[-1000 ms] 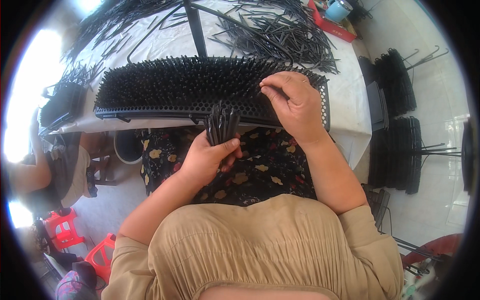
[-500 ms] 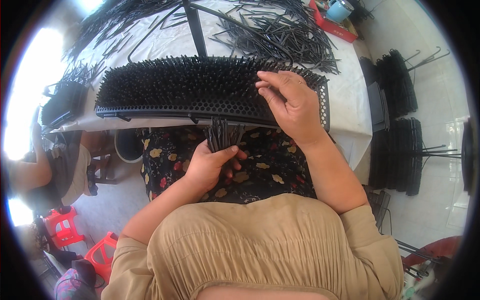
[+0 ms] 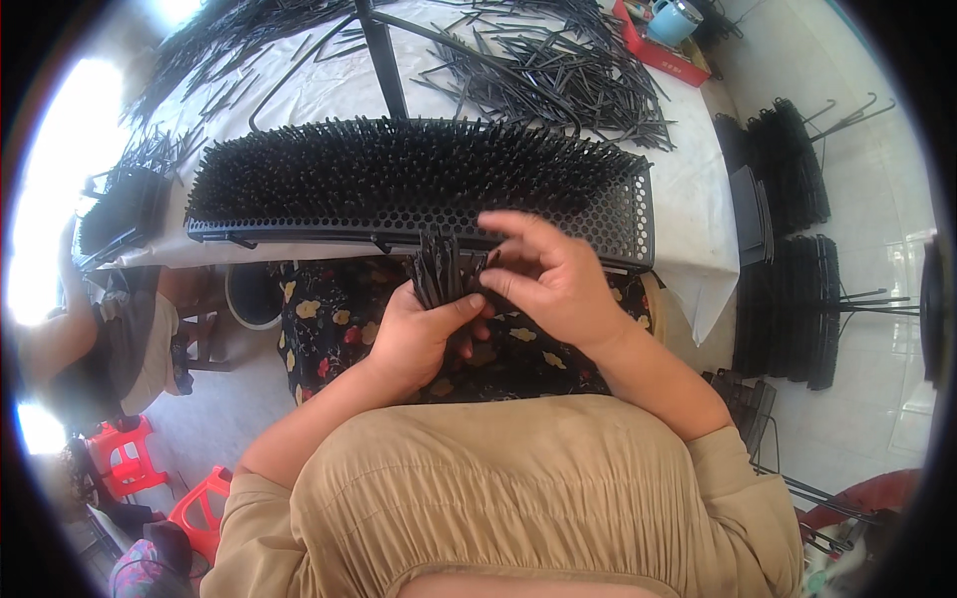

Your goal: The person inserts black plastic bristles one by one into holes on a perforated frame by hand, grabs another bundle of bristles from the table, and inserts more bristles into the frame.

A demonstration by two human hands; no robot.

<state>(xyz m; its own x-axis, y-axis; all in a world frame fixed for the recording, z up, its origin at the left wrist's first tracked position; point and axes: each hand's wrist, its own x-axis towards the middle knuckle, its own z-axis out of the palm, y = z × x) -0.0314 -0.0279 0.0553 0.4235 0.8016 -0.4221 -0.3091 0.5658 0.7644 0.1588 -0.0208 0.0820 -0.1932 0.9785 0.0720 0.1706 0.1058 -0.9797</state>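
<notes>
My left hand (image 3: pixel 417 327) is closed round a bundle of thin black strips (image 3: pixel 435 269), their upper ends fanning out above the thumb. Right beside the bundle is my right hand (image 3: pixel 558 289), its forefinger stretched out and its thumb apart from it, close to the strips on the bundle's right side. Just beyond both hands stands a long black perforated panel (image 3: pixel 339 225). Dense upright black strips (image 3: pixel 399 169) fill most of its holes, while bare holes show along the near edge and at the right end.
Loose black strips (image 3: pixel 558 75) lie heaped on the white-covered table (image 3: pixel 698 189). A red tray (image 3: pixel 663 50) holds a blue mug (image 3: pixel 674 20). Bristly black panels (image 3: pixel 788 309) hang at the right. Another person's arm (image 3: pixel 60 334) and red stools (image 3: pixel 128 458) are at the left.
My right hand has come down and toward me from the bristly right part of the panel to the bundle. My left hand keeps its hold.
</notes>
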